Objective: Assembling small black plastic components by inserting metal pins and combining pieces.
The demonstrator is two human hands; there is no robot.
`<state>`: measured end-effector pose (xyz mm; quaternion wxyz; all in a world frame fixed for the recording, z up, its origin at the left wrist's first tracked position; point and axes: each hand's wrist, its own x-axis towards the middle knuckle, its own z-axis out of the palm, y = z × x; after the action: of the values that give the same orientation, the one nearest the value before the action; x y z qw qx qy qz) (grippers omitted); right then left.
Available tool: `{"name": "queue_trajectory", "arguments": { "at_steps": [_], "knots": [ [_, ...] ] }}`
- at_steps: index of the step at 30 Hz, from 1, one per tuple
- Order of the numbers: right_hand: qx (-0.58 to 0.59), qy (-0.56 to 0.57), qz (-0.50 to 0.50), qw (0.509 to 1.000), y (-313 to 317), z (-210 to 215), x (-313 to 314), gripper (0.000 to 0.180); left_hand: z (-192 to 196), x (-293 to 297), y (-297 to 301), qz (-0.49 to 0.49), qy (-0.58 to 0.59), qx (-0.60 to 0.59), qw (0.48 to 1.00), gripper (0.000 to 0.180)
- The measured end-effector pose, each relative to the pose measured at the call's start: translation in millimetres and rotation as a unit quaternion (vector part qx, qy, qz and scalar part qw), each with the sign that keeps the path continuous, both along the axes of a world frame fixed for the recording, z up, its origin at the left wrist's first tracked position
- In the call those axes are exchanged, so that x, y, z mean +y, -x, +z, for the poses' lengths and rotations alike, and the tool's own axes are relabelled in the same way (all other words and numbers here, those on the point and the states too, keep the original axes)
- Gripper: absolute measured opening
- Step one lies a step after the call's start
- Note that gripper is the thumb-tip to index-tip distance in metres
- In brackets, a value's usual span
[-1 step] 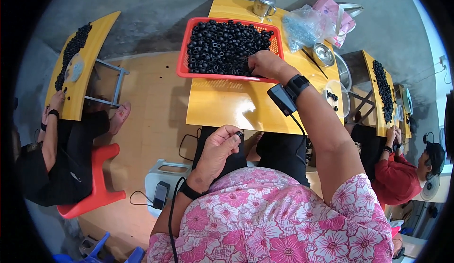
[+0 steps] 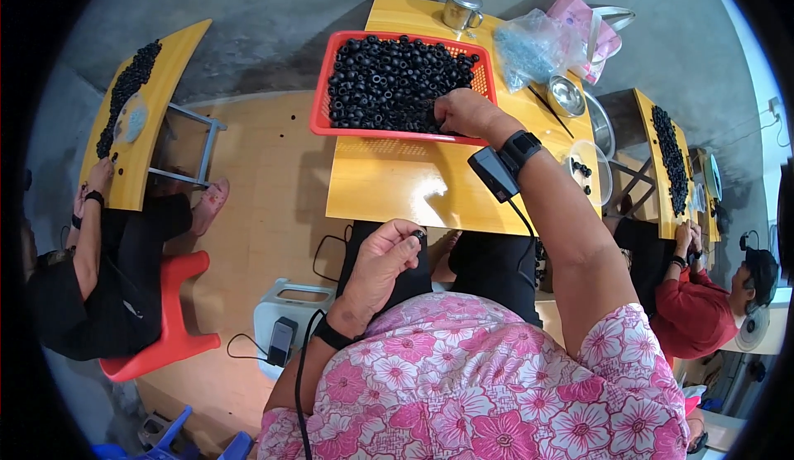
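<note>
My left hand (image 2: 383,260) is closed in a pinch above my lap, just short of the table's near edge. Between its thumb and forefinger sits a small black ring-like piece (image 2: 419,235). Over at the basket's near right corner, my right hand (image 2: 471,114) reaches in with its fingers curled down among the pieces. Its fingertips are hidden, so what they grip cannot be seen. The red plastic basket (image 2: 319,88) holds a heap of small, round black pieces (image 2: 389,80), many with a hole through them. It stands on the yellow table (image 2: 380,181).
On the table's right lie a clear plastic bag (image 2: 529,51), a metal bowl (image 2: 566,96), a dark stick (image 2: 549,111) and a clear tub (image 2: 602,175) with several black pieces. A lidded metal mug (image 2: 461,9) stands behind. Other people work at tables left and right.
</note>
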<state>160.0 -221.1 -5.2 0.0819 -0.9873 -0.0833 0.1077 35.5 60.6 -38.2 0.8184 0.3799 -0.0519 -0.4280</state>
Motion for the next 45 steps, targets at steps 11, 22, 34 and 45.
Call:
{"name": "queue_trajectory", "arguments": {
  "at_steps": [11, 22, 34, 45],
  "knots": [
    [-0.003, -0.080, 0.005, 0.997, 4, -10, -13, 0.015, 0, 3, 3, 0.005, -0.003, -0.009, 1.000, 0.015],
    [-0.093, -0.325, -0.123, 0.933, 37, 10, -2, 0.014, 3, 3, 7, 0.012, -0.007, -0.016, 1.000, 0.016],
    [-0.016, -0.780, -0.112, 0.616, 160, 36, 68, 0.018, 9, -1, 18, 0.026, 0.047, -0.016, 0.998, 0.021],
    [-0.012, -0.823, -0.093, 0.560, 194, 21, 83, 0.019, 20, -8, 30, 0.019, 0.031, -0.017, 0.999, 0.014]
  ]
}}
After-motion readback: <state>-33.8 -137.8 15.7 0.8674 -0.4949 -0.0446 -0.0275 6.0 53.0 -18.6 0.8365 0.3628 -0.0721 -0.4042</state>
